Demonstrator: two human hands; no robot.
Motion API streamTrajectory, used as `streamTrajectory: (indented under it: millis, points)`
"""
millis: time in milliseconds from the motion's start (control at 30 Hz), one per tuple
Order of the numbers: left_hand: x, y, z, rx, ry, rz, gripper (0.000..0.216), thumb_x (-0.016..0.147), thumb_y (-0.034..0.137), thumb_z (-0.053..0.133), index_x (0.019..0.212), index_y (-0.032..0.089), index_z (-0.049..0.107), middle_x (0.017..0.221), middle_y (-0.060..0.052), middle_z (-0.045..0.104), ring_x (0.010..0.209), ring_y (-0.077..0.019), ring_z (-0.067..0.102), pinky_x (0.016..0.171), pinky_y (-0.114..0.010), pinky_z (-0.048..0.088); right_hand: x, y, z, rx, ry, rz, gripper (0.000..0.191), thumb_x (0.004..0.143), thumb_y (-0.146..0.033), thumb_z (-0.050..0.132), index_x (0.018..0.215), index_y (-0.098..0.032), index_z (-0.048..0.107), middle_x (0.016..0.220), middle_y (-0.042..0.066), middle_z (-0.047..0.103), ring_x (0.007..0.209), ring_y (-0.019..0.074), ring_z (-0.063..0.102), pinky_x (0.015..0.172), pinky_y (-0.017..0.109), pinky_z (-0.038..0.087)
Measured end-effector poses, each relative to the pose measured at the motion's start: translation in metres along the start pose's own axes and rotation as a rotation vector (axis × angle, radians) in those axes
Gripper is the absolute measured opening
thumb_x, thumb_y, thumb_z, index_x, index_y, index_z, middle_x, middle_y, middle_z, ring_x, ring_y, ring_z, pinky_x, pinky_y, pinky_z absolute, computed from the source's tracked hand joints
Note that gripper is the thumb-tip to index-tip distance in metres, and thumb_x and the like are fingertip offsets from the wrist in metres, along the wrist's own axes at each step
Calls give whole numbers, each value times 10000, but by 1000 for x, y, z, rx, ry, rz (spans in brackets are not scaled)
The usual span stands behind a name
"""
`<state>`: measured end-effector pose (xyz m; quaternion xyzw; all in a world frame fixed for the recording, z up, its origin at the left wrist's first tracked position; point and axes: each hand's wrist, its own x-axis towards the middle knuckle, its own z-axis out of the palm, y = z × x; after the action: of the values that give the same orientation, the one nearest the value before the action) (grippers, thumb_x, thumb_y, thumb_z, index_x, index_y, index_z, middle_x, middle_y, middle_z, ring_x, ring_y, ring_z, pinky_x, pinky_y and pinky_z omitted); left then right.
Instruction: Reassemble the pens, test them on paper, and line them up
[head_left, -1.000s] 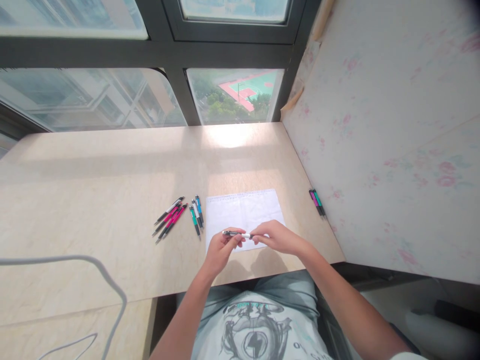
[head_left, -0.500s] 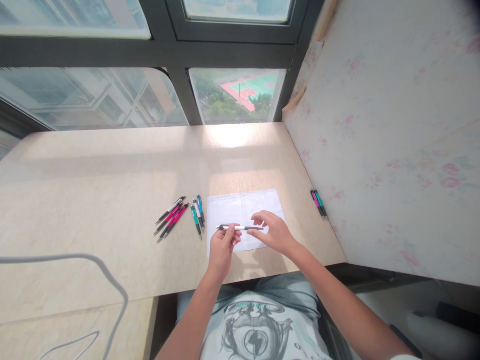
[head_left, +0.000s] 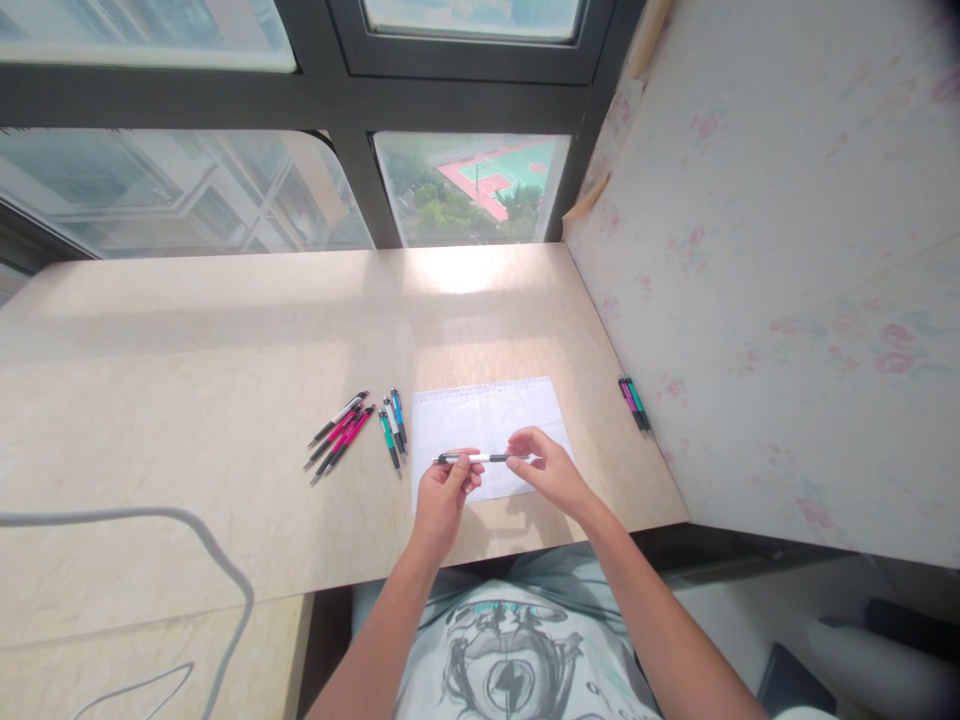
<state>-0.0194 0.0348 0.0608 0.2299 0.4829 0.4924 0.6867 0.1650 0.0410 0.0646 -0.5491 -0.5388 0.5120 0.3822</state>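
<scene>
Pen [head_left: 480, 458] held level in both hands, just above the near part of a paper sheet [head_left: 487, 410].

Left hand [head_left: 444, 495]: fingers pinched on the pen's dark left end. Right hand [head_left: 551, 468]: fingers closed on its right tip. The white barrel spans between them, clear of the sheet. Whether the tip end is fully seated: cannot tell. On the worktop [head_left: 225, 380], left of the sheet: a loose cluster of pink and black pens [head_left: 339, 437], with teal and blue pens [head_left: 393, 425] beside it, all untouched. At the right, against the floral wall [head_left: 787, 300]: two pens [head_left: 634, 404] lying well apart from the rest. Judgement: early stage, with one pen in hand, two possibly set aside, and the left cluster still to handle.
</scene>
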Motion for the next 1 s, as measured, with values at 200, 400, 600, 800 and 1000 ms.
streamTrajectory:
  millis: [200,400,600,800,1000]
  points:
    - [0,-3,-2,-23,-15,-5,273,770,334,724,917,105,713,710,-44,656,611,-78,543,614,-201,430,-1,0,2,-101,-29,14,314,895,-401,523,695,-187,634,672,7,647,643,143,587,613,253,425]
    - [-1,-1,-3,-50,-4,4,280,757,342,736,909,107,716,703,-46,656,602,-78,542,600,-200,429,-1,3,3,-26,7,-4,247,803,-372,650,997,-222,615,924,27,680,868,181,628,636,247,459]
    - [-1,0,-2,-60,-3,0,272,767,336,729,912,106,716,703,-46,656,599,-73,540,601,-194,431,-1,-1,2,-106,-12,-7,297,897,-398,518,727,-191,644,709,18,653,691,156,602,643,268,449]
    - [-1,-1,-3,-67,1,-1,272,769,336,729,917,108,713,706,-42,650,600,-71,538,602,-191,434,-2,1,2,-25,2,-7,249,810,-368,634,1007,-217,613,949,37,678,853,181,634,654,260,473]
    - [-2,-2,-4,-60,-5,-5,268,770,329,727,921,108,711,710,-43,648,596,-74,536,593,-194,434,-3,1,2,-95,-7,25,404,933,-442,457,666,-186,621,603,5,613,595,143,573,615,267,434]
